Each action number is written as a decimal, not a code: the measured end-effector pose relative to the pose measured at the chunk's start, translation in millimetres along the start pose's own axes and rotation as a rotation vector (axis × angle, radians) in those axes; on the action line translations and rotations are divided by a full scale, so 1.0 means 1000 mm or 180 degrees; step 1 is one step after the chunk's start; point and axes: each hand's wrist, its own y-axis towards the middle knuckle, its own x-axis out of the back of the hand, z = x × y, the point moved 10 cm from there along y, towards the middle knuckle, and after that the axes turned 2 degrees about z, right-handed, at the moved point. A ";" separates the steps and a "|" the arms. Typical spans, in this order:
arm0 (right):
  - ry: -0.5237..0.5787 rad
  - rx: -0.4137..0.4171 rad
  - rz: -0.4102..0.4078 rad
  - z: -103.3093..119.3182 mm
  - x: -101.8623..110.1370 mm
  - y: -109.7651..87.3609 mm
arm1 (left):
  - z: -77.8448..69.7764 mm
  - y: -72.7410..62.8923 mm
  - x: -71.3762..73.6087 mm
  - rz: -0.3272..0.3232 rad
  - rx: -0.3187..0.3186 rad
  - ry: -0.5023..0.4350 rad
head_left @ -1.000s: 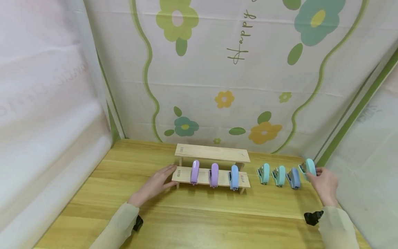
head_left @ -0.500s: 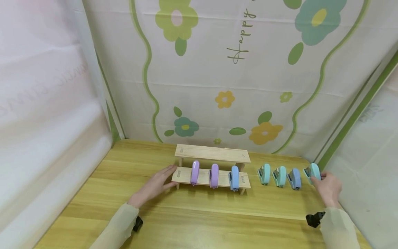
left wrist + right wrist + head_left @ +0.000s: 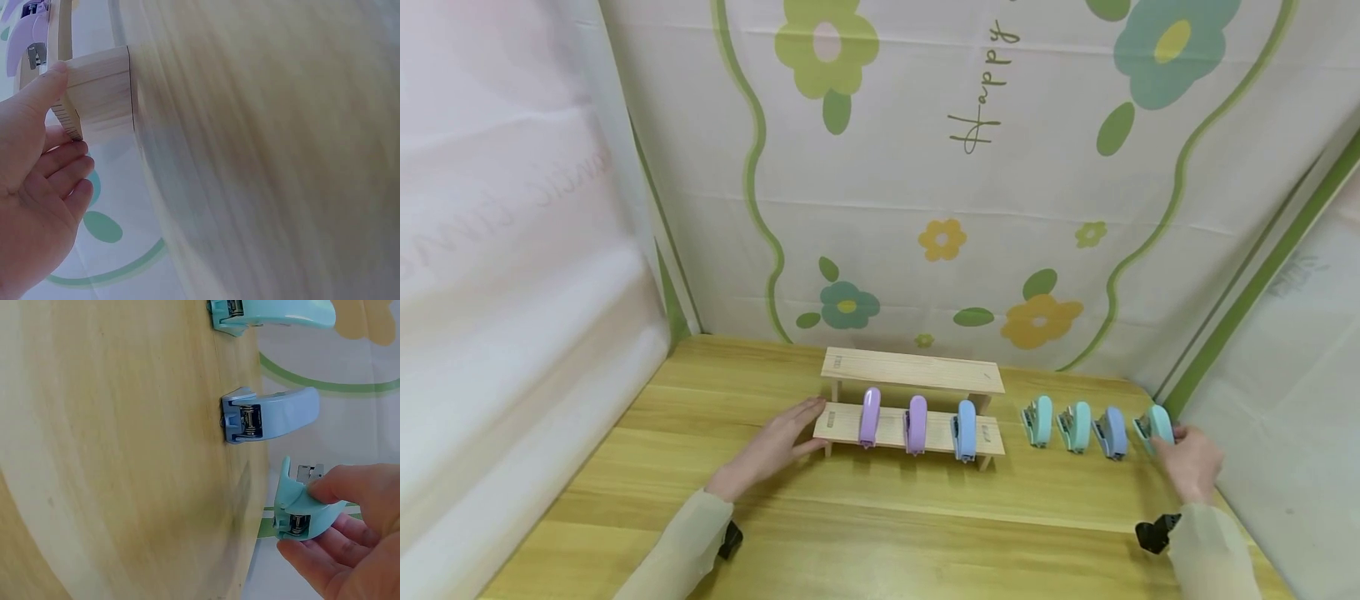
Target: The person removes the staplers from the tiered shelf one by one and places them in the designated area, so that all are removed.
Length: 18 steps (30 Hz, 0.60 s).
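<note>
My left hand (image 3: 775, 446) grips the left end of a two-step wooden shelf (image 3: 842, 423); in the left wrist view the thumb lies on the board's edge and the fingers curl behind it. Two purple staplers (image 3: 870, 417) and a light blue stapler (image 3: 965, 430) sit along the lower step. At the far right, my right hand (image 3: 1191, 462) pinches a mint-green stapler (image 3: 306, 506) between thumb and fingers. To its left stand a darker blue stapler (image 3: 281, 415) and two mint-green staplers (image 3: 1037, 421), in a row on the table.
The shelf's upper step (image 3: 913, 368) stands behind the lower one. A flowered cloth wall (image 3: 887, 183) rises behind the wooden table (image 3: 880, 533), with white cloth at the left (image 3: 527, 333) and right (image 3: 1285, 400).
My right hand has shifted slightly right and then a little nearer and lower with the mint-green stapler. The left hand and shelf look unchanged.
</note>
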 end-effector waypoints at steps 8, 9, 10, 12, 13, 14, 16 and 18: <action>0.0068 -0.0127 0.0052 -0.009 -0.009 0.003 | 0.000 0.000 0.000 0.0036 0.0008 -0.0024; 0.0067 -0.0135 0.0058 -0.010 -0.010 0.004 | 0.000 0.000 0.000 0.0035 0.0012 -0.0026; 0.0063 -0.0137 0.0067 -0.011 -0.011 0.004 | 0.000 0.000 0.000 0.0032 0.0014 -0.0031; 0.0046 -0.0131 0.0089 -0.012 -0.012 0.005 | -0.001 -0.001 0.001 0.0011 0.0005 -0.0021; 0.0046 -0.0128 0.0096 -0.012 -0.013 0.005 | -0.001 -0.001 0.001 0.0006 0.0009 -0.0022; 0.0039 -0.0121 0.0107 -0.012 -0.014 0.005 | -0.001 -0.001 0.001 0.0001 0.0009 -0.0021; 0.0042 -0.0126 0.0122 -0.012 -0.015 0.005 | -0.001 -0.001 0.002 -0.0006 0.0015 -0.0018; 0.0036 -0.0145 0.0144 -0.012 -0.016 0.006 | -0.001 -0.001 0.002 -0.0009 0.0009 -0.0005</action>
